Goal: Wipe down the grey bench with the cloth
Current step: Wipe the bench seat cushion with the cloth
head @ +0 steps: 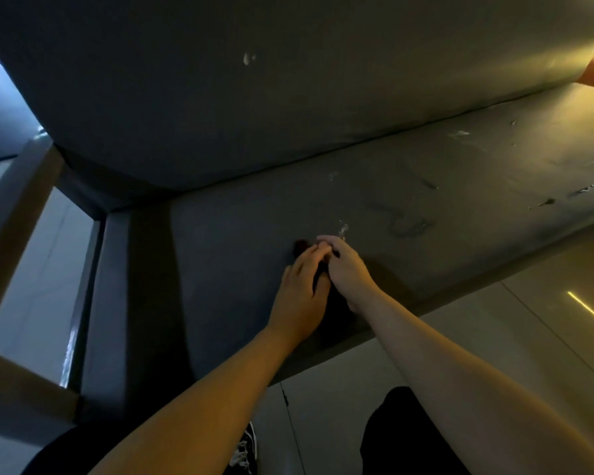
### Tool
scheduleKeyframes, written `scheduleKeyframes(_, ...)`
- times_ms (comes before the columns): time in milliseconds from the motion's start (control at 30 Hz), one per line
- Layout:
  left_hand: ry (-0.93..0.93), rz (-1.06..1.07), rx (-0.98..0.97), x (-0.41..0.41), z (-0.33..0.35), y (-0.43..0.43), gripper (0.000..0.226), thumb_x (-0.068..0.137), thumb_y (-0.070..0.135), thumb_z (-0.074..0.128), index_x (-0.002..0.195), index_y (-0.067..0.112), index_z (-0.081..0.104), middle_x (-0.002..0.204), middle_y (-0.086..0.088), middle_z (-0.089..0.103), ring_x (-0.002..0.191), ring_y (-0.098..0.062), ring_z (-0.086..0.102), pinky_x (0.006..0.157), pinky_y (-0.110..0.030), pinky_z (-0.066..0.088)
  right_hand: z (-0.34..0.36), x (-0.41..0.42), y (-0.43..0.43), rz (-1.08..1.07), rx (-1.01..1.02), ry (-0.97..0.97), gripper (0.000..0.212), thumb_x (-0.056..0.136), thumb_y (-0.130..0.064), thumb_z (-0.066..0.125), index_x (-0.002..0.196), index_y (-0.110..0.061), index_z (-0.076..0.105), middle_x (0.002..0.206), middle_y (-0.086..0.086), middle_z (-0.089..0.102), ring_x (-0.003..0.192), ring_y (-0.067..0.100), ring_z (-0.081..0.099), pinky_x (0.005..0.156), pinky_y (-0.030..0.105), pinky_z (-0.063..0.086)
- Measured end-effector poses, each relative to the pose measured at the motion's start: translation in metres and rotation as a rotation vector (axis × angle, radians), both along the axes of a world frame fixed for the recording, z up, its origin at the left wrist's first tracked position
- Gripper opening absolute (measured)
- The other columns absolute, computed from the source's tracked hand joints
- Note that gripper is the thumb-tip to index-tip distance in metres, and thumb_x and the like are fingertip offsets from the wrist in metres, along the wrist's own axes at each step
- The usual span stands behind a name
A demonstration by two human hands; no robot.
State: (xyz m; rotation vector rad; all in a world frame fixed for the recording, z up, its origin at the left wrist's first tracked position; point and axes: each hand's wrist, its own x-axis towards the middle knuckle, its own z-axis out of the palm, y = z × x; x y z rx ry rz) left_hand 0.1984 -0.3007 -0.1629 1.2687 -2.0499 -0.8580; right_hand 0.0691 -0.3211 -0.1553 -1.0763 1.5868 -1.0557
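Observation:
The grey bench has a padded seat that runs from lower left to upper right, with a tall padded backrest behind it. Scuffs and pale marks dot the seat's right half. A small dark reddish cloth lies on the seat near its front edge. Only its far tip shows; the rest is hidden under both hands. My left hand lies over the cloth with its fingers curled on it. My right hand sits close beside it, fingers bent down onto the same cloth.
A pale tiled floor lies below the seat's front edge, with a bright light streak at right. The bench's left end meets a raised grey side panel and a wooden frame. My dark-trousered legs and a shoe show at the bottom.

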Motion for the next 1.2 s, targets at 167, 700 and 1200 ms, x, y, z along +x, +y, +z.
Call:
scheduleKeyframes(167, -0.326, -0.022, -0.102, 0.003, -0.02, -0.025, 0.072, 0.093, 0.045, 0.062, 0.154, 0.024, 0.028, 0.16, 0.002, 0.031, 0.146, -0.025, 0.029, 0.118, -0.04, 0.03, 0.003, -0.011, -0.009, 0.138, -0.066, 0.089, 0.04, 0.108, -0.028, 0.041, 0.146, -0.029, 0.053, 0.141, -0.009, 0.056, 0.13, 0.007, 0.05, 0.106, 0.024, 0.038)
scheduleKeyframes(700, -0.359, 0.261, 0.075, -0.001, -0.014, -0.147, 0.049, 0.106, 0.017, 0.044, 0.155, 0.019, 0.037, 0.169, -0.007, 0.011, 0.154, -0.029, 0.014, 0.123, -0.04, 0.022, -0.045, -0.053, -0.015, -0.148, -0.238, 0.815, 0.031, 0.102, -0.021, 0.052, 0.13, -0.017, 0.063, 0.13, -0.004, 0.058, 0.129, 0.014, 0.045, 0.112, 0.038, 0.041)
scheduleKeyframes(1200, -0.471, -0.101, -0.153, -0.032, -0.014, -0.105, 0.044, 0.102, 0.019, 0.049, 0.145, 0.026, 0.049, 0.164, 0.002, 0.028, 0.148, -0.021, 0.029, 0.117, -0.042, 0.036, -0.045, -0.05, -0.013, -0.174, -0.204, 0.811, 0.038, 0.103, -0.019, 0.047, 0.138, -0.01, 0.059, 0.139, 0.003, 0.056, 0.138, 0.019, 0.04, 0.116, 0.038, 0.038)
